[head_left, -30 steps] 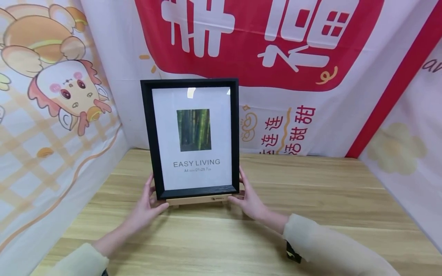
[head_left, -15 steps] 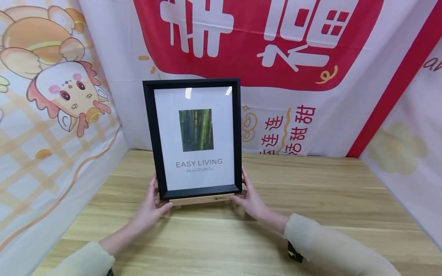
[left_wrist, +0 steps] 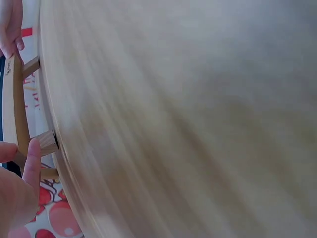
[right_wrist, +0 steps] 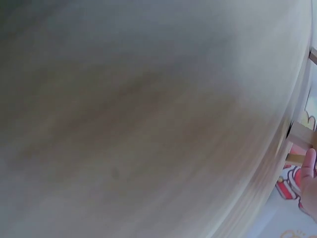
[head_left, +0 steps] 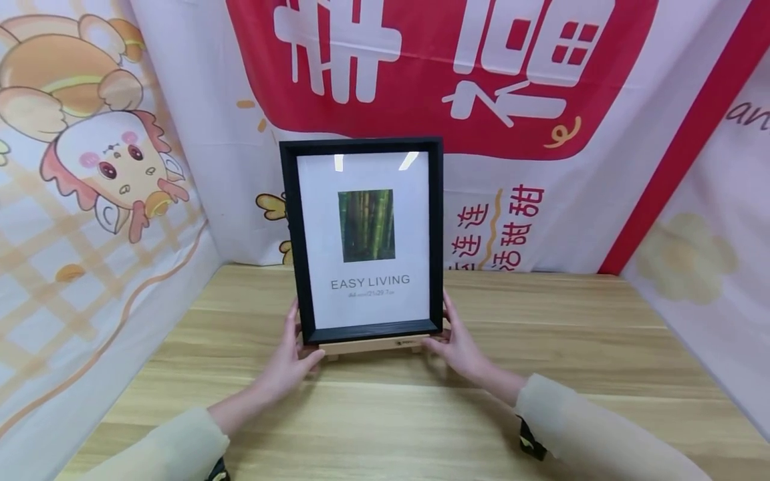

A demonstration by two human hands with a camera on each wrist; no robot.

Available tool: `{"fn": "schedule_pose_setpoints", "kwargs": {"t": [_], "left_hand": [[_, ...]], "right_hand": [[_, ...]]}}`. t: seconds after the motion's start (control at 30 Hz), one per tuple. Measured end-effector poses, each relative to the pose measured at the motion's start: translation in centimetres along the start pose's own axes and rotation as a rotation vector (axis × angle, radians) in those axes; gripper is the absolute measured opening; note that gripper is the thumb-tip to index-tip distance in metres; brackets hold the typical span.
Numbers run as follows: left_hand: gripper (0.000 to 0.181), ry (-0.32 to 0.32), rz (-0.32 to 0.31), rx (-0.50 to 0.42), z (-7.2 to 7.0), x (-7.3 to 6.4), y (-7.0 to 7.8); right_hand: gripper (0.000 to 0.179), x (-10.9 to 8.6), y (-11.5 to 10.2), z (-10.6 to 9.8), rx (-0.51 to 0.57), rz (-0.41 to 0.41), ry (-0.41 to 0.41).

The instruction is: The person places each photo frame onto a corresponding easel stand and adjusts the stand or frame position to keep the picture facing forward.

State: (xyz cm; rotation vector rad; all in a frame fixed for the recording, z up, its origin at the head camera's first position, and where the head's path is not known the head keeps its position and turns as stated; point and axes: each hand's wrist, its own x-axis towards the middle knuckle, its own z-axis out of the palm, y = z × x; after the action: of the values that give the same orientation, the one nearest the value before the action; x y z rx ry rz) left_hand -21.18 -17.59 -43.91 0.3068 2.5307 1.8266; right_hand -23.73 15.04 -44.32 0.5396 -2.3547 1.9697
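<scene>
A black picture frame (head_left: 375, 310) with a bamboo picture and the words EASY LIVING stands nearly upright on a small wooden easel (head_left: 379, 345). My left hand (head_left: 287, 364) grips the left end of the easel's ledge, thumb in front and fingers behind the frame's lower corner. At the other end, my right hand (head_left: 462, 353) holds the ledge the same way. Seen from the left wrist, the easel's leg (left_wrist: 46, 142) meets the table beside my left hand (left_wrist: 17, 198). The right wrist view catches only part of my right hand (right_wrist: 309, 186) near another leg (right_wrist: 301, 134). The easel's back is hidden.
The wood-grain table (head_left: 385, 414) runs back to a white cloth wall with a red printed panel (head_left: 421, 127). Patterned cloth (head_left: 108, 280) bounds the left side, and a pale cloth (head_left: 698, 321) the right.
Both hands have shifted the easel and picture frame to the right over the table. The frame now faces more squarely forward, and the grip stays the same.
</scene>
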Motion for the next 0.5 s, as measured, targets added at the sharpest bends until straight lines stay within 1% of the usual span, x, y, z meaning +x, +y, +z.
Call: {"fn": "schedule_pose_setpoints", "kwargs": {"t": [0.27, 0.5], "left_hand": [[0.117, -0.009, -0.008, 0.002, 2.2, 1.4, 0.5], [0.116, -0.023, 0.018, 0.017, 4.4, 2.7, 1.1]], "right_hand": [[0.110, -0.7, 0.1, -2.3, -0.023, 0.025, 0.043], [0.109, -1.4, 0.4, -4.4, -0.043, 0.043, 0.078]]}}
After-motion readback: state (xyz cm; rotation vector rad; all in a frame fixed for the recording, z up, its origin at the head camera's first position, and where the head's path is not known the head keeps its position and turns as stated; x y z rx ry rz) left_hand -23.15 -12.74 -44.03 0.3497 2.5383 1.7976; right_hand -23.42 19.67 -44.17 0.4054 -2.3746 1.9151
